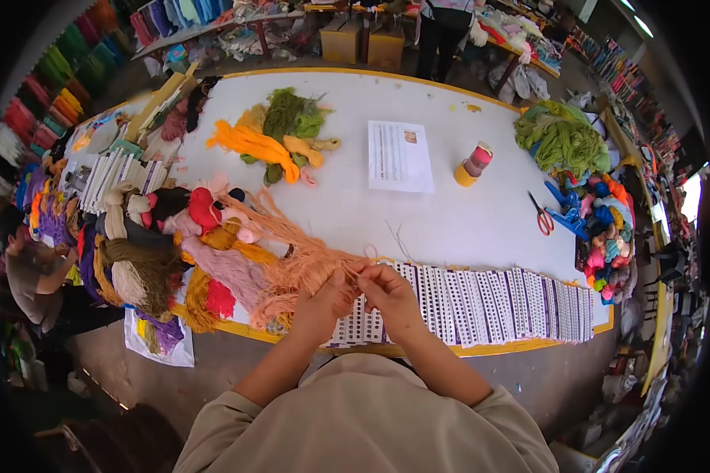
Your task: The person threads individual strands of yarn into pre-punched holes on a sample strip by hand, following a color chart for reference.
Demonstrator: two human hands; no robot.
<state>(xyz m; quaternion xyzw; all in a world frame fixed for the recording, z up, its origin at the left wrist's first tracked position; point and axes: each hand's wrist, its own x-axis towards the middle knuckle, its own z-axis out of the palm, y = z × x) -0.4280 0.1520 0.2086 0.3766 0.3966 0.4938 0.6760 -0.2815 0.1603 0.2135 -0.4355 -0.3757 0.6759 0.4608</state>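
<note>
Near the table's front edge, my left hand [326, 306] is closed on a bundle of peach yarn [312, 264], whose strands spread up and to the left. Close beside it, my right hand [388, 295] pinches a few strands of the same yarn between thumb and fingers. Under and right of my hands lies a long row of white cards with dark dots [481, 307]. Some loose thin threads [400, 236] lie just above the row. A pile of mixed yarn skeins [166, 252] touches the peach yarn on the left.
Orange and green yarn [280, 138] lies at the back left, a printed sheet [401, 156] at centre, a thread cone [474, 165] right of it. Scissors [541, 214], green yarn [564, 138] and colourful balls [607, 229] are at right. A person [35, 272] is at far left.
</note>
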